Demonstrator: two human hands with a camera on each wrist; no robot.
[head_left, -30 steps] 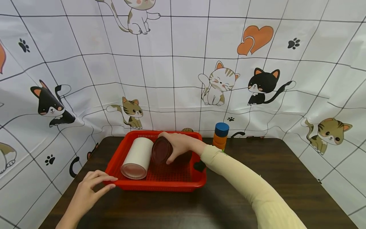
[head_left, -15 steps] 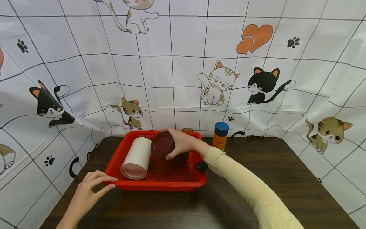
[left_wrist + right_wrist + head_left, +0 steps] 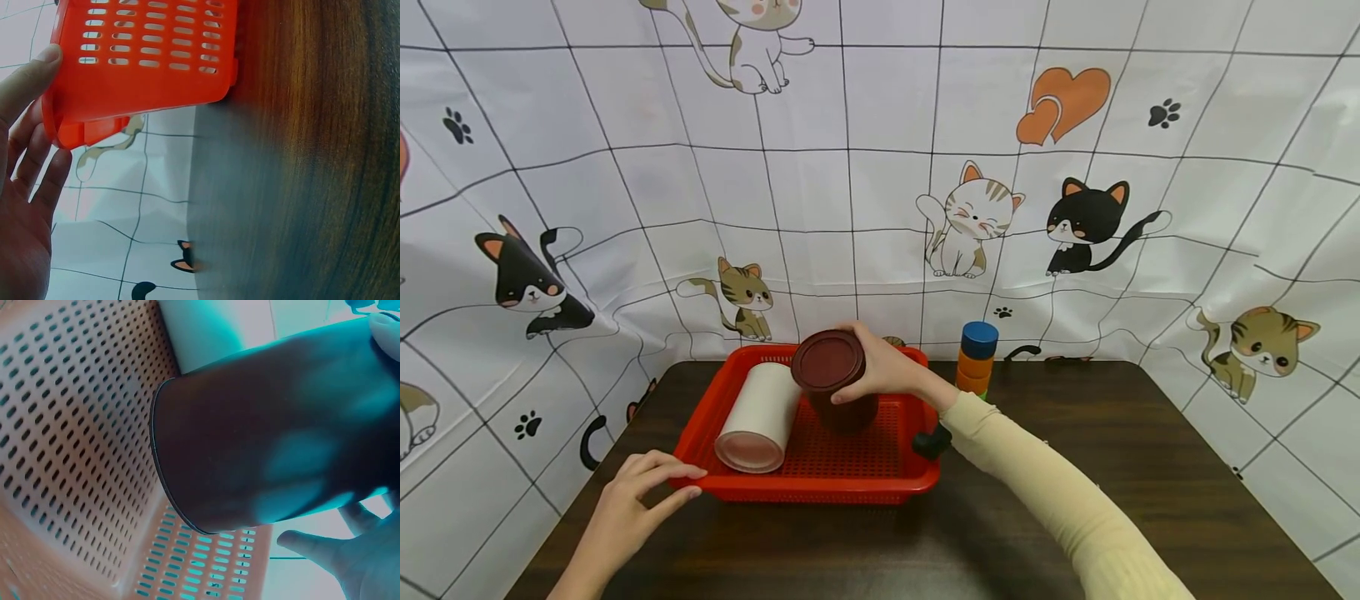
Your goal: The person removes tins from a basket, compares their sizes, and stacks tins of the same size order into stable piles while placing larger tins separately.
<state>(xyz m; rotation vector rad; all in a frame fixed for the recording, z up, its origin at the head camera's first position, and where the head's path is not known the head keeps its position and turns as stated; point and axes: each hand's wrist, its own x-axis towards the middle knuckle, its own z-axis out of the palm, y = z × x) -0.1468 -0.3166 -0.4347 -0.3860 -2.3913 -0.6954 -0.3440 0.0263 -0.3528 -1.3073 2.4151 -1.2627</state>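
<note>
My right hand (image 3: 887, 367) grips a dark brown canister (image 3: 829, 360) near its lidded end, over the red plastic basket (image 3: 820, 487). The canister leans, lid up and toward the left. In the right wrist view its rimmed bottom edge (image 3: 164, 453) overlaps the perforated basket floor. A white cylindrical canister (image 3: 762, 412) lies on its side in the basket's left half. At the basket's near left corner my left hand (image 3: 628, 508) pinches the rim; the left wrist view shows the thumb and fingers (image 3: 53, 178) on either side of it.
A bottle with a blue cap and orange body (image 3: 976, 358) stands behind the basket to the right, partly covered by the right forearm. The dark wooden table (image 3: 1067, 433) meets a white sheet (image 3: 880, 200) printed with cats at the back and sides.
My right hand has raised the dark brown canister's lid end and tipped it from lying toward upright. The left hand stays at the basket corner, and the white canister lies as before.
</note>
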